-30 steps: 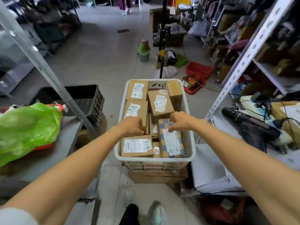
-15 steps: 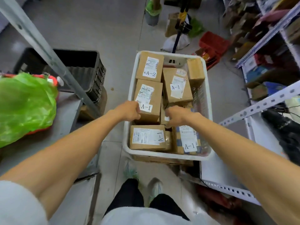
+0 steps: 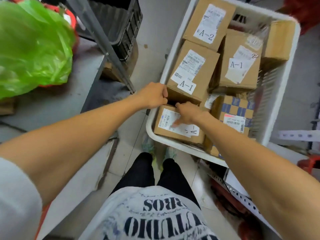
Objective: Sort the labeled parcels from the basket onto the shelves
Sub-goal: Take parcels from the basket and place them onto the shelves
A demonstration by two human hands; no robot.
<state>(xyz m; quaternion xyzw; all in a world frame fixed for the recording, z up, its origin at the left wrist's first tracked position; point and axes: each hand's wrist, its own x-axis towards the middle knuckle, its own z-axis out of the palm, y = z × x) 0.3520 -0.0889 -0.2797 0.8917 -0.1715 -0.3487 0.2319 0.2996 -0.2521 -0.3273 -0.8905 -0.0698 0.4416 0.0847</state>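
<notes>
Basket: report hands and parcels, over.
Left hand grips near corner of left A-1 parcel. Right hand pinches nearest parcel, thumb on label. Both parcels in white basket, hemmed by neighbours.

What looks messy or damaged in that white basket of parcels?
The parcels in the white basket lie jumbled at different angles. The right A-1 box wears a patchy, overlaid label with a scribbled number, and its near edge looks crumpled. Nothing has spilled.
</notes>
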